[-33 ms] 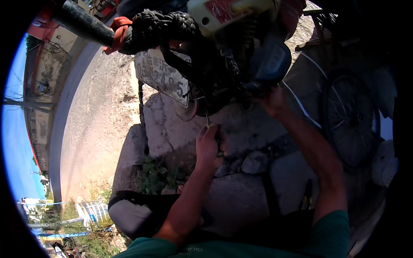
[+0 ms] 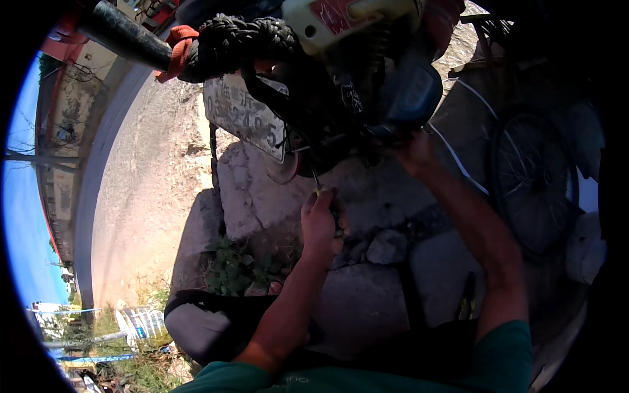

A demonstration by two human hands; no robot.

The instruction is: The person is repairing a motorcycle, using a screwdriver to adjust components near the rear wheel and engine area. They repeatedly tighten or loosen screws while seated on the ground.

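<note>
My left hand [image 2: 319, 223] is wrapped round the handle of a screwdriver [image 2: 318, 190]. The thin metal shaft points up and away, its tip reaching the dark underside of a machine [image 2: 341, 141]. Where exactly the tip sits is lost in shadow. My right hand [image 2: 417, 155] reaches up to the machine's right side, just below a blue-grey cover [image 2: 413, 95]; its fingers are hidden in the dark there. A pale yellow housing [image 2: 357, 23] tops the machine. A white metal plate [image 2: 239, 118] hangs at its left, with a pale disc [image 2: 283, 168] below.
A thick black braided wrap [image 2: 242, 39] with an orange strap [image 2: 178, 52] crosses at upper left. Stones [image 2: 386, 247] and weeds [image 2: 232, 268] lie below my hands. A spoked wheel [image 2: 534, 183] stands at right. A dark tool [image 2: 467, 298], perhaps pliers, lies near my right elbow.
My left hand has shifted very slightly to the right with the screwdriver. My right hand stays in the same place.
</note>
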